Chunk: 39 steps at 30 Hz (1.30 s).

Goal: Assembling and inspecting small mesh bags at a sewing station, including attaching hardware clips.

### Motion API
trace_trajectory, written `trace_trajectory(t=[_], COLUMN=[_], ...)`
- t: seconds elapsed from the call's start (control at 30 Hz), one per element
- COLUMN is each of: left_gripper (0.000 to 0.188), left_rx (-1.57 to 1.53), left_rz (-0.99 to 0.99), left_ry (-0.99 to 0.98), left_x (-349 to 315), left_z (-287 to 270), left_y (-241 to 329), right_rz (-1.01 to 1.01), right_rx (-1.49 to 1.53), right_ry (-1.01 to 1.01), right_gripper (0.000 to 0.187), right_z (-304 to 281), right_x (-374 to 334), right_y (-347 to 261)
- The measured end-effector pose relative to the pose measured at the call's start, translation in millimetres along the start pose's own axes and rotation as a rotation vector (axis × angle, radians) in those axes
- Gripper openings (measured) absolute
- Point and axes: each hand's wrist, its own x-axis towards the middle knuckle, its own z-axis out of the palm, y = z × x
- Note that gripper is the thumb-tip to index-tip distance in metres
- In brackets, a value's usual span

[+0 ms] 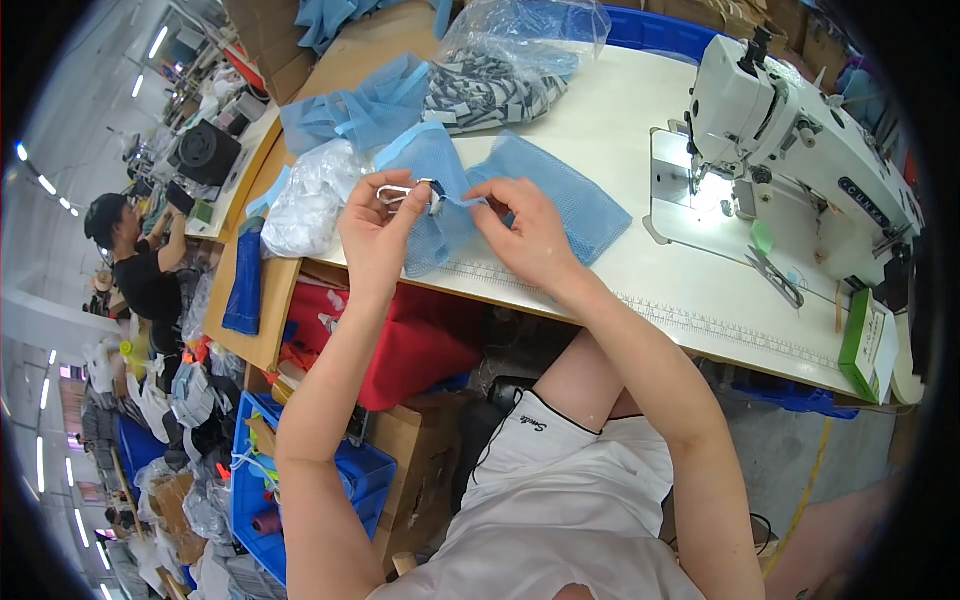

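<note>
Over the front edge of the white sewing table, my left hand pinches a white cord loop together with a small dark piece at the corner of a light blue mesh piece. The small dark piece is too small to make out. My right hand has its thumb and fingertips closed on the pulled-out edge of the same mesh piece. Another blue mesh piece lies flat on the table behind my right hand. A heap of blue mesh fabric lies beyond my left hand.
A white sewing machine with its lamp lit stands at the right. Thread snips and a green box lie near it. Clear plastic bags sit at the left. A blue crate stands below. Another person works far left.
</note>
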Motion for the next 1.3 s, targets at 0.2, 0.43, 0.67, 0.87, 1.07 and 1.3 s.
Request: trace_trajectory(t=[0.2, 0.43, 0.67, 0.87, 1.07, 1.3], left_gripper=[0.053, 0.069, 0.062, 0.069, 0.066, 0.050], left_rx=[0.153, 0.471, 0.505, 0.584, 0.634, 0.662], left_rz=[0.067, 0.297, 0.331, 0.380, 0.292, 0.264], left_ry=[0.088, -0.205, -0.133, -0.134, -0.178, -0.297], left_x=[1.4, -7.4, -3.5, -11.0, -8.4, -10.7], left_z=[2.7, 5.8, 5.2, 2.4, -14.5, -27.4], left_y=[-22.8, -43.6, -56.0, -54.6, -57.8, -55.3], right_rz=[-0.073, -0.039, -0.102, -0.026, -0.080, 0.031], right_rx=[-0.045, -0.131, -0.142, -0.145, -0.249, -0.303], right_ry=[0.035, 0.107, 0.104, 0.142, 0.207, 0.189], right_gripper=[0.014, 0.017, 0.018, 0.019, 0.022, 0.027], right_z=[0.1, 4.8, 2.7, 2.3, 4.0, 0.6], right_x=[0.0, -0.9, -1.9, -2.0, -1.9, -3.7], right_y=[5.1, 15.7, 13.2, 12.4, 17.3, 15.2])
